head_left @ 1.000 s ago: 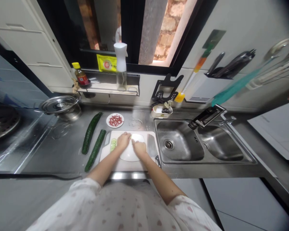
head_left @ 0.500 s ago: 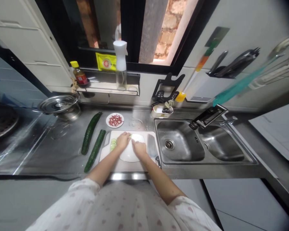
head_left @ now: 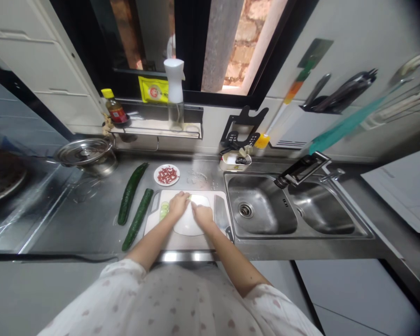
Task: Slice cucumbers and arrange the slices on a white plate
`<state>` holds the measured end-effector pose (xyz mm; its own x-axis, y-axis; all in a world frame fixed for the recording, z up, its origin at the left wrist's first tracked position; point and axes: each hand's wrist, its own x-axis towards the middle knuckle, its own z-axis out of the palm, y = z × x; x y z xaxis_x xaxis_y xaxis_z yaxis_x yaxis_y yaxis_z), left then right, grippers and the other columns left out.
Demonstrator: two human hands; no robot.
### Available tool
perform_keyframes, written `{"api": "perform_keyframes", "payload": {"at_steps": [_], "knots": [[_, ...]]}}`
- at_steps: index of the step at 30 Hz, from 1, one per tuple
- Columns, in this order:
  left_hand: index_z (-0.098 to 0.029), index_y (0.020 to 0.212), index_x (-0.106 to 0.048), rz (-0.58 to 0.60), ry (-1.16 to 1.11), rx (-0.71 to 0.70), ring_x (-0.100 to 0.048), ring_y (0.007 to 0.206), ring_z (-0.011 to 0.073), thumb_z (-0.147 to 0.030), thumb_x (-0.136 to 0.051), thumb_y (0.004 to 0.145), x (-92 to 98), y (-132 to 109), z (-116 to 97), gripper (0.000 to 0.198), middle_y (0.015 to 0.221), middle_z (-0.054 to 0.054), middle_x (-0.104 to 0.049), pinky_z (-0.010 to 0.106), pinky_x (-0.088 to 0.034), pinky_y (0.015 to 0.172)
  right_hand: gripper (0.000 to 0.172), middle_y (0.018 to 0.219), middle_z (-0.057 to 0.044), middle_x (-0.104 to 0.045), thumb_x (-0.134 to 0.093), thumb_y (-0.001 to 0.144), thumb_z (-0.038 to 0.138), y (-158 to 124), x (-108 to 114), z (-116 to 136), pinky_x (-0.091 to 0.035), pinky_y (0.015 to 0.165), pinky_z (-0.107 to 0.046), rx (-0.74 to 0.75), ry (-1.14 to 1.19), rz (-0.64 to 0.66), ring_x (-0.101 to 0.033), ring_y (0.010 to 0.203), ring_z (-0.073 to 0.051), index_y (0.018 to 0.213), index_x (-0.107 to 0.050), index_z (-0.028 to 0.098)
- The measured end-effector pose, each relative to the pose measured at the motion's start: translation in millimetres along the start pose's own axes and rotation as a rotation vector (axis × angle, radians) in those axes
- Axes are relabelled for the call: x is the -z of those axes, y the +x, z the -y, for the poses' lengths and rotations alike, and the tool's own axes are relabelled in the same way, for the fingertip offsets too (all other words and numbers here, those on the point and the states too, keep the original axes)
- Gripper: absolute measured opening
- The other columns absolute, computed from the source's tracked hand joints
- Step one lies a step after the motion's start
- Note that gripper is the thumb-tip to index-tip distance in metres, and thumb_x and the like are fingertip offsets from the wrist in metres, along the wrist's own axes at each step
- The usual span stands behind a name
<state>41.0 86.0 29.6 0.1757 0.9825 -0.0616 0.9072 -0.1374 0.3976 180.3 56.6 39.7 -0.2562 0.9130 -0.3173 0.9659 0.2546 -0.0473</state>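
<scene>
A white plate (head_left: 189, 226) lies on the pale cutting board (head_left: 154, 232), directly under both hands. My left hand (head_left: 178, 206) is over the plate's left side, its fingers pinched at a small pale green cucumber slice (head_left: 189, 199) near the far rim. Close by on the right, my right hand (head_left: 203, 216) is closed with its fingers curled; whatever it may hold is hidden. Several cucumber slices (head_left: 164, 210) are stacked at the board's left. A wide-bladed kitchen knife (head_left: 221, 212) rests along the board's right edge.
Two whole cucumbers (head_left: 131, 196) lie left of the board. Behind it stands a small plate (head_left: 157, 176) of chopped red pieces. A double sink (head_left: 262, 205) is on the right, a lidded steel pot (head_left: 105, 163) at the back left, and a spray bottle (head_left: 175, 88) on the shelf.
Hardly anything differs. Both hands stay over the plate, with only a slight shift of the fingers at the cucumber slice.
</scene>
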Motion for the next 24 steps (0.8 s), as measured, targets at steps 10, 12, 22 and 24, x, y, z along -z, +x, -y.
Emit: {"api": "perform_keyframes", "payload": {"at_steps": [10, 12, 22, 24], "knots": [[-0.027, 0.116, -0.059, -0.007, 0.014, -0.016, -0.055, 0.101, 0.0201, -0.033, -0.044, 0.092, -1.1, -0.3, 1.1, 0.029, 0.109, 0.006, -0.058, 0.029, -0.042, 0.084, 0.046, 0.102, -0.013, -0.068, -0.017, 0.100, 0.034, -1.9, 3.6, 1.6, -0.043, 0.075, -0.030, -0.008, 0.017, -0.035, -0.065, 0.089, -0.020, 0.128, -0.052, 0.022], [-0.027, 0.116, -0.060, -0.011, 0.021, -0.019, -0.055, 0.100, 0.0203, -0.033, -0.044, 0.092, -1.8, -0.6, 1.6, 0.029, 0.108, 0.006, -0.058, 0.029, -0.042, 0.083, 0.046, 0.102, -0.013, -0.068, -0.016, 0.100, 0.034, -2.3, 2.9, 2.0, -0.043, 0.076, -0.030, -0.013, 0.020, -0.026, -0.065, 0.089, -0.020, 0.128, -0.052, 0.022], [-0.027, 0.118, -0.059, -0.013, 0.017, -0.004, -0.055, 0.100, 0.0206, -0.034, -0.043, 0.093, -3.0, -1.6, 1.0, 0.031, 0.108, 0.007, -0.057, 0.029, -0.042, 0.083, 0.045, 0.104, -0.014, -0.068, -0.022, 0.100, 0.037, -4.6, 3.9, 3.9, -0.041, 0.082, -0.029, -0.053, 0.069, 0.004, -0.063, 0.094, -0.019, 0.131, -0.050, 0.020], [-0.027, 0.116, -0.060, -0.014, 0.022, -0.004, -0.055, 0.100, 0.0203, -0.033, -0.043, 0.093, -1.8, -1.4, -0.1, 0.030, 0.109, 0.006, -0.058, 0.029, -0.041, 0.082, 0.045, 0.104, -0.013, -0.068, -0.022, 0.100, 0.036, -4.7, 4.5, 4.0, -0.042, 0.080, -0.029, -0.049, 0.070, -0.003, -0.064, 0.093, -0.019, 0.132, -0.049, 0.021]]}}
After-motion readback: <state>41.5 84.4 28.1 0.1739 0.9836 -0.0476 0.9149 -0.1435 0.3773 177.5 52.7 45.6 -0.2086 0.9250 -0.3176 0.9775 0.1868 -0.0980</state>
